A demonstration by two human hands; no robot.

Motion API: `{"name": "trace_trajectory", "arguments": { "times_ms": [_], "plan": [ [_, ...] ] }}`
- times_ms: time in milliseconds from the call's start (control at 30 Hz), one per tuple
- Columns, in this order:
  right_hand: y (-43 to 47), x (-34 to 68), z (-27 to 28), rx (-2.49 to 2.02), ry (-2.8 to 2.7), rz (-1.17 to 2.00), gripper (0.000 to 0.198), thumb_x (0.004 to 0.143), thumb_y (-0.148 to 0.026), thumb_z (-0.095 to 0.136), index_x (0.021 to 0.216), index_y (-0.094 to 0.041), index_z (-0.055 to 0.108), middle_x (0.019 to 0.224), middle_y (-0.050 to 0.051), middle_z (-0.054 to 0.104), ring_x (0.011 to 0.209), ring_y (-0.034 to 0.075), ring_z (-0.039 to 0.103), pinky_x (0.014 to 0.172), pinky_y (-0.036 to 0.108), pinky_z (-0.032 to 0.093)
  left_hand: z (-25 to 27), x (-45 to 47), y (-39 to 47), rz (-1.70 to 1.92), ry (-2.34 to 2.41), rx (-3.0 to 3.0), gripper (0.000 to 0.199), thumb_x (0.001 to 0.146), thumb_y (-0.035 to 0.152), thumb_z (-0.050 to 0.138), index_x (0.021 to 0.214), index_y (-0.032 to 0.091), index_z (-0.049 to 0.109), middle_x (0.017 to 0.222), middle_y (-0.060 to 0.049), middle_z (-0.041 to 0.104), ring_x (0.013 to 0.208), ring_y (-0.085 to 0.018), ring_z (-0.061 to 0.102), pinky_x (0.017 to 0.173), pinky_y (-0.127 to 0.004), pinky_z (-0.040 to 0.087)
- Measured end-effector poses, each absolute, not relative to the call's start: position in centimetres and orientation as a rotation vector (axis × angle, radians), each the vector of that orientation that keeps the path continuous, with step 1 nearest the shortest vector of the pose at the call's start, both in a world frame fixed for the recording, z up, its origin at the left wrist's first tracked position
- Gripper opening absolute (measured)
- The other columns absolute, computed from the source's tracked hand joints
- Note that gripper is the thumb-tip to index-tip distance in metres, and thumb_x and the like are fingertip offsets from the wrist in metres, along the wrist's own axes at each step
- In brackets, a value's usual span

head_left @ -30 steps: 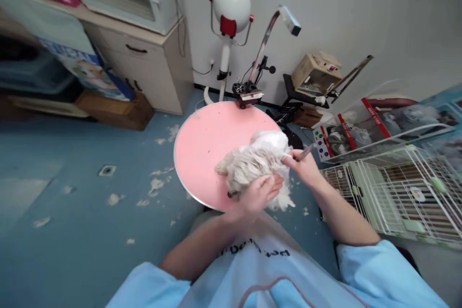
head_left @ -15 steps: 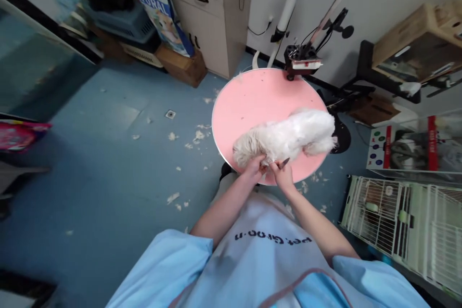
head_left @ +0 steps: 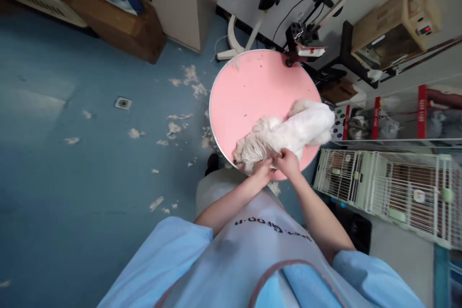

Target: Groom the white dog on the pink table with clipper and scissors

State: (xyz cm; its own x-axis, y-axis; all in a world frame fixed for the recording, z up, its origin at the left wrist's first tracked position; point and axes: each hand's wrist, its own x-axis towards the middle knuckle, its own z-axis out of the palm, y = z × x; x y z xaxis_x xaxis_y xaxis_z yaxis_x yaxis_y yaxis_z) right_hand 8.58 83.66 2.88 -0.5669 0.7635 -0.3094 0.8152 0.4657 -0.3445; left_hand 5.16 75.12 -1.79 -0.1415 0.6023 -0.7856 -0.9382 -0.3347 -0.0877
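A white dog lies on the round pink table, its shaggy head toward the left and its smoother body stretching right. My left hand is closed at the dog's near front leg, just beside the head. Close against it, my right hand has its fingers pinched together at the same spot. What the right fingers hold is hidden from this angle. Both hands are at the table's near rim, and the leg is mostly covered by them.
Clumps of cut fur are scattered over the blue floor. A black holder is fixed at the table's back edge. White wire cages stand at the right, below a shelf. A cabinet and cardboard box are at the back left.
The view has swung to the right. A dark, slender tool showed in my right hand before and no longer shows. My right hand now sits closer against the left.
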Motion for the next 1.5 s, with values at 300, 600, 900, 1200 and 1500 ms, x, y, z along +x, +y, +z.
{"name": "trace_trajectory", "arguments": {
  "times_ms": [300,600,900,1200,1500],
  "plan": [
    [83.6,13.0,11.1,1.608,1.658,-1.354,0.045,0.062,-0.048,0.083,0.086,-0.020,0.059,0.075,0.004,0.072,0.066,0.017,0.066,0.060,0.026,0.049,0.1,4.9,73.8,1.625,0.544,-1.039,0.009,0.078,0.011,0.072,0.085,0.015,0.069,0.095,-0.007,0.073,0.082,-0.017,0.068,0.079,-0.030,0.053],
    [75.9,15.3,11.1,1.471,1.495,-1.504,0.051,0.062,-0.050,0.085,0.089,-0.019,0.055,0.081,0.000,0.067,0.073,0.014,0.063,0.069,0.028,0.047,0.3,5.0,73.0,1.621,0.510,-1.070,0.010,0.077,0.006,0.069,0.085,0.012,0.068,0.087,-0.005,0.072,0.067,-0.013,0.064,0.065,-0.026,0.049],
    [74.9,16.4,10.2,1.498,1.604,-1.378,0.040,0.062,-0.035,0.080,0.086,-0.020,0.051,0.066,-0.005,0.059,0.060,0.013,0.058,0.058,0.027,0.042,0.2,5.3,71.8,1.610,0.462,-1.066,0.018,0.069,0.005,0.074,0.085,0.012,0.068,0.089,-0.007,0.073,0.072,-0.014,0.067,0.070,-0.026,0.052],
    [75.2,15.0,10.7,1.478,1.750,-1.239,0.032,0.064,-0.036,0.072,0.083,-0.019,0.054,0.074,-0.003,0.057,0.069,0.014,0.054,0.067,0.030,0.043,0.3,5.5,71.6,1.607,0.433,-1.035,0.017,0.073,0.006,0.072,0.087,0.014,0.069,0.089,-0.006,0.074,0.074,-0.015,0.068,0.068,-0.025,0.053],
    [76.6,15.5,11.1,1.414,1.794,-1.035,0.028,0.065,-0.034,0.062,0.086,-0.021,0.050,0.063,-0.005,0.053,0.058,0.013,0.052,0.059,0.029,0.042,0.4,5.4,71.3,1.572,0.392,-1.028,0.014,0.072,0.006,0.073,0.084,0.014,0.068,0.086,-0.005,0.073,0.076,-0.013,0.067,0.076,-0.025,0.052]
  ]
}}
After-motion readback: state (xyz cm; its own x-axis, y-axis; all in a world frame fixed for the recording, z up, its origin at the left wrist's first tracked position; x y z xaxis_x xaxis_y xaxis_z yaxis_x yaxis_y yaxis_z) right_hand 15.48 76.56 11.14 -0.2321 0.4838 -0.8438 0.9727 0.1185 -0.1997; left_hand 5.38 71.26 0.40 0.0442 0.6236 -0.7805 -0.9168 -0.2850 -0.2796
